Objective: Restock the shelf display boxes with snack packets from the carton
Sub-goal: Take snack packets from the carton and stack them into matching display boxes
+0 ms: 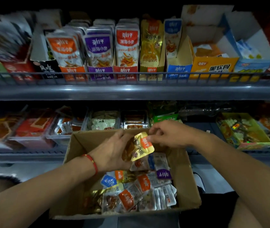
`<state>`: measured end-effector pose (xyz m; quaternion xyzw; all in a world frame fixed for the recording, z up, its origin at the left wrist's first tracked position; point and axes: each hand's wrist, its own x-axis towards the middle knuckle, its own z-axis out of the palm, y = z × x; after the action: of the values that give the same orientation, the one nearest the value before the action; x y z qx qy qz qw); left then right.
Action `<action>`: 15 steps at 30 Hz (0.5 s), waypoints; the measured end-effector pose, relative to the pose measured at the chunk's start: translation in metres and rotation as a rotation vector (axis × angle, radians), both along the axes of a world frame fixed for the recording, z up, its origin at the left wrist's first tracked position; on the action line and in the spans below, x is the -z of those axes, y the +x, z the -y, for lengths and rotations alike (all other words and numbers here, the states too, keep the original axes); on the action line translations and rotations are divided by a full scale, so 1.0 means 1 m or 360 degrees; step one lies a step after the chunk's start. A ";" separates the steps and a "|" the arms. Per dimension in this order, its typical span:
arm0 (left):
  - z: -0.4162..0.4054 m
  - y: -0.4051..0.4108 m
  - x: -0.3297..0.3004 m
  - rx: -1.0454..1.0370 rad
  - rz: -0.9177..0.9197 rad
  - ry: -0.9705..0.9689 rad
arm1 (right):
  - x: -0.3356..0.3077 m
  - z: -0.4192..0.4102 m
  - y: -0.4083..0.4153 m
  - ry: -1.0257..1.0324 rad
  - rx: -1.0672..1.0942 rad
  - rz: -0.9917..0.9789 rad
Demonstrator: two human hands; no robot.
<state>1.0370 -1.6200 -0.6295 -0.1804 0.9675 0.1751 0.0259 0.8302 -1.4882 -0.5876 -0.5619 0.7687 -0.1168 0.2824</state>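
Both hands over the carton [75, 145], holding one yellow packet [141, 146].

Left hand [112, 152] curls round the packet's lower end; right hand's [167, 135] fingertips pinch its orange top. Loose packets [135, 193] lie below the fingers; display boxes [127, 69] stand on the shelf beyond.

We are standing in a shop, at a snack aisle. In front of us runs a grey metal shelf with a low wire rail [131, 76] along its front edge, and on it stand rows of open cardboard display boxes [152, 69], each packed upright with the same printed foil snack packets [126, 45] in orange, purple, red, gold and blue. Below it a second shelf of clear plastic trays and coloured boxes [104, 120] holds more wrapped snacks. A brown cardboard carton of loose mixed packets [188, 175] sits open before the shelves.
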 end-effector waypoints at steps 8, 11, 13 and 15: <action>0.002 -0.019 -0.048 -0.0158 -0.0885 0.0073 | -0.050 -0.010 0.002 -0.0889 0.0404 0.0323; 0.015 -0.018 -0.060 -0.0242 -0.1075 0.0040 | -0.073 -0.021 -0.007 -0.1072 0.0514 0.0214; 0.027 -0.016 -0.065 -0.0308 -0.1161 -0.0106 | -0.096 -0.022 -0.014 -0.1217 0.0531 0.0090; 0.039 -0.015 -0.069 -0.0347 -0.1203 -0.0266 | -0.122 -0.016 -0.022 -0.1360 0.0513 -0.0170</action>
<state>1.0221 -1.6586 -0.5603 -0.2064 0.8950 0.1514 -0.3652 0.8084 -1.4727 -0.4657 -0.5064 0.7427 -0.4367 -0.0364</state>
